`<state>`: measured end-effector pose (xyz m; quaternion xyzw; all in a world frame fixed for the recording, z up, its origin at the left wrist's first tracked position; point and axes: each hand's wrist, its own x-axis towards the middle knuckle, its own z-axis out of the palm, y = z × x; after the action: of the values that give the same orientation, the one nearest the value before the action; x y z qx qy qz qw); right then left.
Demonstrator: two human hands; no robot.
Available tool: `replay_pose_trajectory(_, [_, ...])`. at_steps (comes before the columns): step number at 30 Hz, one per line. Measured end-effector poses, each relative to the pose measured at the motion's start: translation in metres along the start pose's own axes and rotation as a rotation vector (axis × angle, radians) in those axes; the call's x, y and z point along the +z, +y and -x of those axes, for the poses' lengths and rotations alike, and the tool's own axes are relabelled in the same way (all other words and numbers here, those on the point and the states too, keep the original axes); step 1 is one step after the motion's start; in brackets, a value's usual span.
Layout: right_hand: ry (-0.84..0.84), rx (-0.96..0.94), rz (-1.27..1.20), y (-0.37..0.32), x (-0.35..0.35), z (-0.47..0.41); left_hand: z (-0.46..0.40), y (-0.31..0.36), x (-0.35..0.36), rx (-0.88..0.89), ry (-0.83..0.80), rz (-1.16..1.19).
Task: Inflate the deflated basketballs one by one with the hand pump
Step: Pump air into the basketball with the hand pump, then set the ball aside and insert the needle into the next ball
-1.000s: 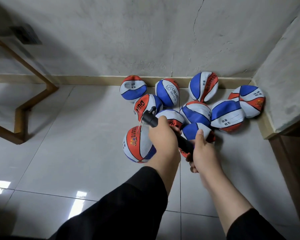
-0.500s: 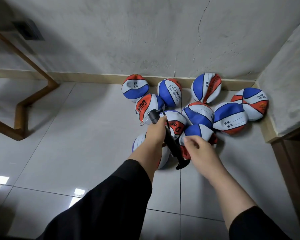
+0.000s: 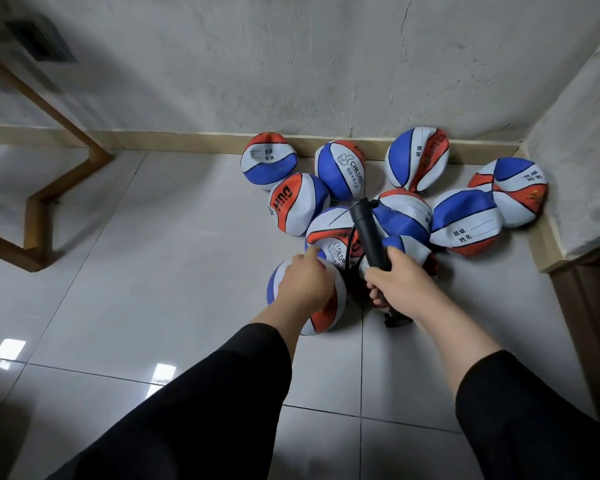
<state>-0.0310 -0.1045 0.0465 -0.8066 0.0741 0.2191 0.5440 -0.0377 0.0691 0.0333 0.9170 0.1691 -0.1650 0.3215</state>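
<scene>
Several deflated red, white and blue basketballs lie heaped in the floor corner, among them one by the wall (image 3: 340,169) and one at the right (image 3: 465,225). The nearest ball (image 3: 326,315) lies on the tiles in front of the heap. My left hand (image 3: 303,282) rests on top of it, index finger reaching to the ball behind (image 3: 329,233). My right hand (image 3: 402,282) grips the black hand pump (image 3: 369,233) by its barrel. The pump points up and away over the heap, its thin hose looping down beside it. Its handle end (image 3: 395,320) sticks out below my wrist.
A skirting board (image 3: 187,138) runs along the grey wall behind the balls. A wooden frame (image 3: 32,209) stands on the floor at the left. A wall pillar (image 3: 579,168) and dark wooden furniture (image 3: 593,306) close in the right side. White tiles stretch left of the heap.
The pump has passed from my left hand to my right hand. My left hand let go of it and came down onto the nearest ball.
</scene>
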Motion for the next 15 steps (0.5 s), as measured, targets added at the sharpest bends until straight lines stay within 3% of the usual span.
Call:
replay_pose_trajectory(2, [-0.012,0.022,-0.014,0.003,-0.002,-0.002,0.0,-0.019,0.022,0.102,-0.11,-0.294])
replay_pose_trajectory(5, [0.003,0.044,-0.027,0.01,-0.004,-0.007,0.001,-0.05,0.031,0.094,-0.056,-0.441])
replay_pose_trajectory(9, [-0.01,0.042,-0.041,0.011,0.01,-0.016,0.009,-0.09,0.02,-0.033,0.073,-0.344])
replay_pose_trajectory(15, [-0.036,0.009,0.045,-0.001,0.055,-0.03,0.01,-0.136,-0.003,-0.095,0.027,-0.145])
